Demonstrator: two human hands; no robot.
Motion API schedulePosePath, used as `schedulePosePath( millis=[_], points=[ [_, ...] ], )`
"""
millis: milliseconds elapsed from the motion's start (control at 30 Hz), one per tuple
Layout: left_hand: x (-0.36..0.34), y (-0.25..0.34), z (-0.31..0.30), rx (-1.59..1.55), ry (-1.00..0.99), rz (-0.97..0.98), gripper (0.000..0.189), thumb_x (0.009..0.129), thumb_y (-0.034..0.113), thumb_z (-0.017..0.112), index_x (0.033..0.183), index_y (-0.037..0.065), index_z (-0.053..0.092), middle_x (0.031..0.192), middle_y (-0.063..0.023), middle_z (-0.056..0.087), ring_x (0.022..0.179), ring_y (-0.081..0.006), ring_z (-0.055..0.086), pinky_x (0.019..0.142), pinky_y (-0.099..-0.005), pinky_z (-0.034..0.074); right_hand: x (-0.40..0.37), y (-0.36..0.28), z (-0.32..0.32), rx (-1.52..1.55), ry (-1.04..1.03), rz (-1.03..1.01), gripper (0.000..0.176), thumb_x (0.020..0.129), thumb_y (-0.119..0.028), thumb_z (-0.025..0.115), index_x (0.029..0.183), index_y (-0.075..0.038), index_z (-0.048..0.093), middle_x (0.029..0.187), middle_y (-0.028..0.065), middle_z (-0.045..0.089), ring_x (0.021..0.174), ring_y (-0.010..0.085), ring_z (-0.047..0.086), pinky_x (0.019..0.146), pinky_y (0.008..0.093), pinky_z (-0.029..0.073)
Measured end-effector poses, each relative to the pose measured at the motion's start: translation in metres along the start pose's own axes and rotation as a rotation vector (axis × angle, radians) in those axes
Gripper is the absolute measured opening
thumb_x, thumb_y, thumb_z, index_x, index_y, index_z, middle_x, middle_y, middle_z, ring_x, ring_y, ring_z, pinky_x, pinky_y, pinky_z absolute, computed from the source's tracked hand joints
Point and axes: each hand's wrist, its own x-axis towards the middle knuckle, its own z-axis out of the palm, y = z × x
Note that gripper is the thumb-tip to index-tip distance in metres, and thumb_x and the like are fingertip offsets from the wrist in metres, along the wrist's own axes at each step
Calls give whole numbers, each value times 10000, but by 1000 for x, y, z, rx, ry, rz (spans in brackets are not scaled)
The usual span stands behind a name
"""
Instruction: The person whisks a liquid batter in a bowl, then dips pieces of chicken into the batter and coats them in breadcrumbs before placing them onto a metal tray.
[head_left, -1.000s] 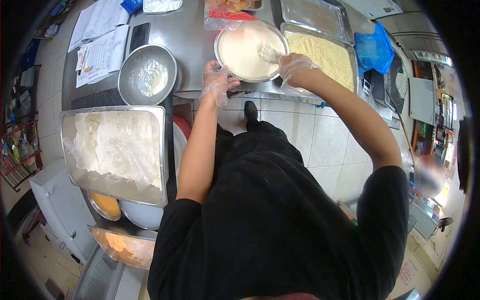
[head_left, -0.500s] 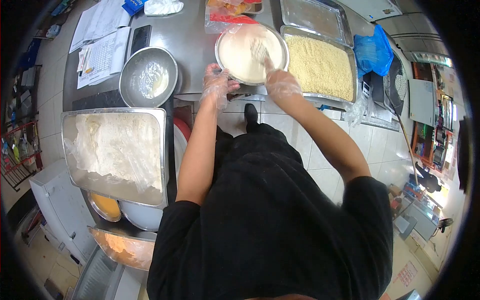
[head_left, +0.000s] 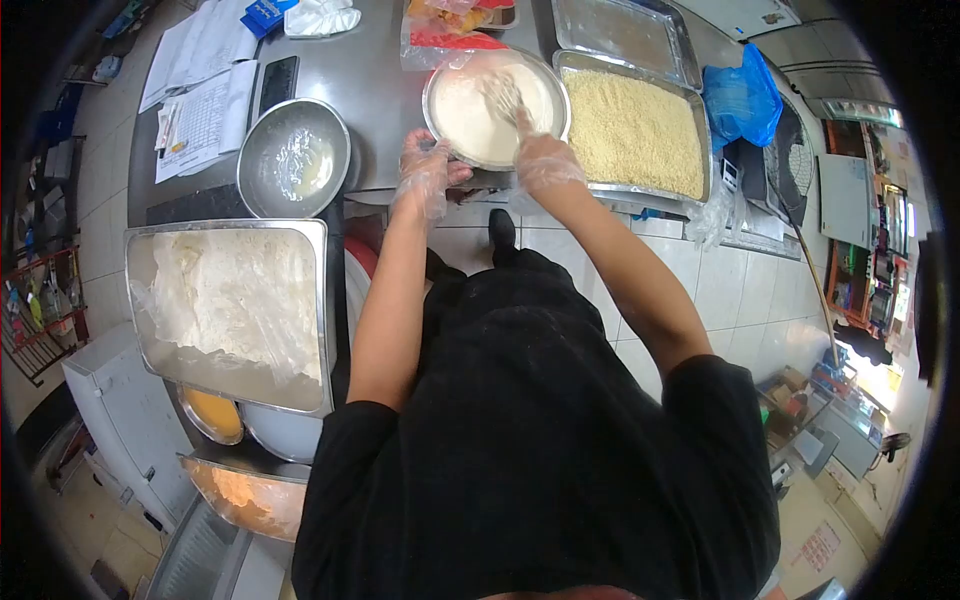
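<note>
A round metal bowl of pale, creamy batter stands at the table's near edge. My right hand, in a clear plastic glove, is closed round the handle of a wire whisk, whose wires dip into the batter. My left hand, gloved too, grips the bowl's near left rim with curled fingers. Right of the bowl lies a metal tray of yellowish crumbs.
An emptied-looking metal bowl with white residue stands left, above a deep pan of flour under plastic film. Papers and a dark phone lie far left. Behind are another tray, a red-marked plastic bag and a blue bag.
The whisk and my right hand have moved slightly left within the bowl. My left hand stays at the rim; the whole view has shifted a little.
</note>
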Motion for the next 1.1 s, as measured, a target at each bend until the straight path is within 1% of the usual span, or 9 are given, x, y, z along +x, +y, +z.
schedulePosePath(
  millis=[167, 267, 367, 467, 533, 667, 833, 1000, 1100],
  points=[
    [3, 1, 2, 42, 38, -20, 437, 983, 141, 618, 1308, 83, 331, 1011, -186, 611, 763, -245, 696, 650, -347, 642, 8, 23, -20, 29, -204, -117, 637, 984, -361, 518, 1558, -192, 300, 1085, 260, 686, 1014, 407, 676, 914, 503, 511],
    [-2, 2, -1, -1, 32, -37, 320, 985, 140, 604, 1216, 95, 388, 931, -126, 599, 700, -239, 697, 541, -368, 612, 25, 69, -45, -16, -18, -191, 597, 972, -301, 520, 1531, -167, 359, 1126, 236, 686, 1059, 383, 668, 944, 470, 513],
    [-16, 5, 1, 138, 55, -70, 349, 1012, 233, 578, 1268, 43, 437, 1027, -125, 617, 819, -221, 696, 646, -318, 603, 35, 90, -73, -1, 138, -103, 512, 952, -273, 541, 1446, -146, 490, 1127, 229, 687, 1069, 365, 664, 950, 460, 509],
    [-31, 13, 2, 215, 90, -44, 354, 1003, 229, 580, 1283, 31, 488, 1037, -102, 610, 884, -209, 677, 661, -311, 578, 69, 98, -87, -4, 228, -281, 402, 918, -200, 562, 1309, -121, 615, 1115, 219, 692, 1054, 365, 664, 959, 456, 505],
    [-43, 21, 6, 268, 147, -29, 366, 984, 184, 591, 1311, 46, 502, 1066, -105, 595, 920, -195, 655, 661, -299, 569, 109, 74, -92, 164, 560, -709, 385, 894, -57, 539, 1268, -70, 630, 1095, 210, 693, 1028, 365, 656, 918, 473, 512],
    [-39, 13, 1, 202, 246, 37, 330, 976, 149, 578, 1287, 52, 527, 1067, -94, 583, 840, -154, 647, 636, -289, 558, 195, 2, -96, 56, 223, -574, 338, 893, -159, 561, 1197, -74, 680, 1078, 219, 704, 1016, 366, 679, 893, 455, 529],
    [-74, 14, 10, 123, 330, 62, 328, 979, 165, 586, 1285, 58, 540, 1051, -86, 593, 890, -163, 650, 679, -306, 565, 243, -35, -63, -165, 183, -496, 382, 875, -260, 613, 1192, -58, 679, 1100, 177, 721, 1053, 330, 688, 911, 447, 527],
    [-87, 1, -6, 52, 298, 33, 304, 995, 177, 586, 1271, 53, 554, 1074, -85, 616, 941, -166, 655, 723, -303, 568, 293, -45, -5, 272, 416, -347, 453, 949, -344, 514, 1320, -98, 601, 1262, 161, 661, 1187, 331, 621, 1015, 438, 469],
    [-79, 7, -18, 78, 274, -9, 298, 1001, 186, 585, 1272, 65, 558, 1069, -86, 624, 947, -161, 655, 724, -301, 567, 298, -47, -7, 236, 345, -249, 479, 985, -411, 440, 1351, -132, 570, 1309, 149, 635, 1224, 340, 594, 1021, 440, 463]
  ],
)
